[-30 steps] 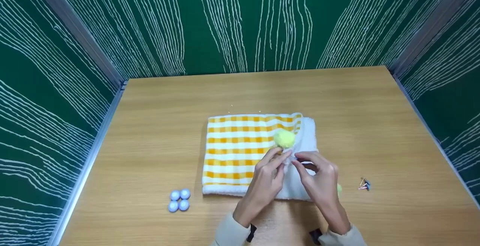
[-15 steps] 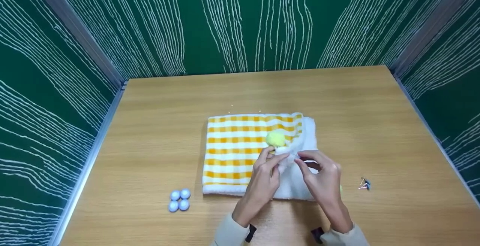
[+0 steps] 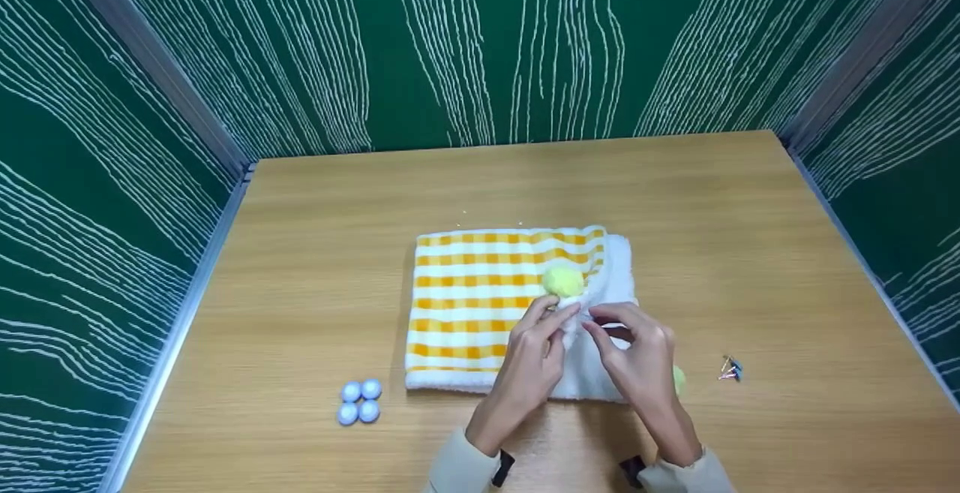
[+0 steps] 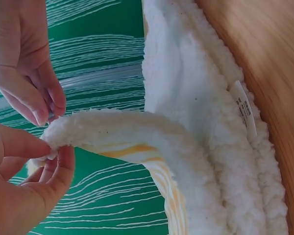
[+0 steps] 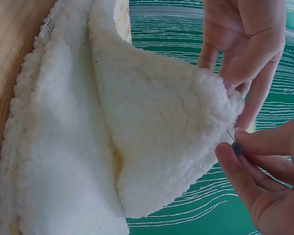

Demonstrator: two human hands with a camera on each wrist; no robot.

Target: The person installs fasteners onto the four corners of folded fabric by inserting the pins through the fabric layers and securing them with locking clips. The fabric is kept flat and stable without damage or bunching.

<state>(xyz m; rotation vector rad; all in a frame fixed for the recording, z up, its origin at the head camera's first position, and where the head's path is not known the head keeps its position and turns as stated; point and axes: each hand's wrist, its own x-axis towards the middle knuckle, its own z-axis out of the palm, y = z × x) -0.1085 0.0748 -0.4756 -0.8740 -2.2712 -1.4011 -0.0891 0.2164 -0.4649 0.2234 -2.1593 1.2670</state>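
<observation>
A folded fleece blanket, yellow-and-white checked on one face and white and fluffy on the other, lies on the table. My left hand pinches its raised corner between thumb and fingers; in the left wrist view the fleece edge arches up to it. A yellow-green pompom sits at that corner, just beyond my left fingertips. My right hand pinches a push pin by its dark blue-grey head. The pin's metal point is at the fleece edge; whether it enters the fabric I cannot tell.
Several pale blue balls stand grouped on the table to the left. Several loose push pins lie to the right. Another yellow-green pompom shows partly behind my right wrist. Green, white-lined walls enclose the table.
The corner with the pompom shifted left, then came back right. My right hand moved slightly away from the fleece edge and returned to it, still pinching the pin.
</observation>
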